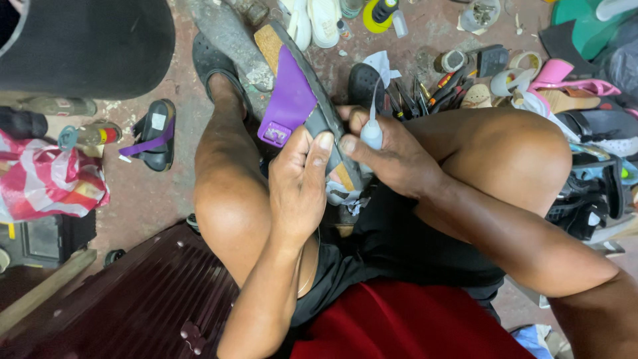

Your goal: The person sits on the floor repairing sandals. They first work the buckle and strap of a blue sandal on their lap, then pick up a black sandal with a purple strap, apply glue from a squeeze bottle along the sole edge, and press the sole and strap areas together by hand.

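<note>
Hands on purple-strapped sandal [302, 100] — left [299, 183] gripping, right [392, 156] squeezing glue bottle [372, 129]

Landmark = purple-strap sandal [299, 100] in the middle. Far left of it: crumpled red-and-white plastic bag [46, 181]. Left of it, on the second purple-strap sandal [154, 135]: small white rectangular label [158, 121]. Between bag and that sandal: spray can [90, 135] lying flat, red-yellow label.

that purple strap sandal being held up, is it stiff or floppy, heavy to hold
The sandal looks fairly stiff: gripped only at its lower end by the left hand, its sole stays straight. Probably light, since fingertips support it. The purple strap seems more flexible.
</note>
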`<state>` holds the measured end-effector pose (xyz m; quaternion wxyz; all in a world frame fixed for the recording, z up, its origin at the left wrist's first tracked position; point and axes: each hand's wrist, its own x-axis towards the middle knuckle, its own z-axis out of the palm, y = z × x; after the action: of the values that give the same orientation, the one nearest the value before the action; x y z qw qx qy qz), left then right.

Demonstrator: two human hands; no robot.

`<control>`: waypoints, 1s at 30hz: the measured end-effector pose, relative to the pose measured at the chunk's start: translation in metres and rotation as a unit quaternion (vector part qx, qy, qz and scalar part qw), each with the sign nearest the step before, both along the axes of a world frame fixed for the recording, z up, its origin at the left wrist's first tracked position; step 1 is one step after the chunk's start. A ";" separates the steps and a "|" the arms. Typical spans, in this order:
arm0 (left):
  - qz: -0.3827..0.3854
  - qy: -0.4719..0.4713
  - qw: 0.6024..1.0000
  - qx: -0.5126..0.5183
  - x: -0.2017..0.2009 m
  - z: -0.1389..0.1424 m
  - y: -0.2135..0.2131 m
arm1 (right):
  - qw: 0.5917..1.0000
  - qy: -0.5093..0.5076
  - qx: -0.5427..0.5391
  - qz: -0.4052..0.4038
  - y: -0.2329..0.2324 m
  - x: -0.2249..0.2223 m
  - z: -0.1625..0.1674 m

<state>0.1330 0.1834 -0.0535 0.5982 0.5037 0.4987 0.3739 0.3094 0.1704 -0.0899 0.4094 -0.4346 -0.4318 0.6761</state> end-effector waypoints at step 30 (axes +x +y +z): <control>0.081 0.079 0.988 0.103 0.005 0.002 -0.006 | 0.992 -0.095 0.079 0.028 0.008 0.004 0.022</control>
<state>0.1381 0.1771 -0.0517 0.4701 0.5485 0.5421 0.4292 0.3130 0.1783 -0.0674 0.3805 -0.4505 -0.5329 0.6068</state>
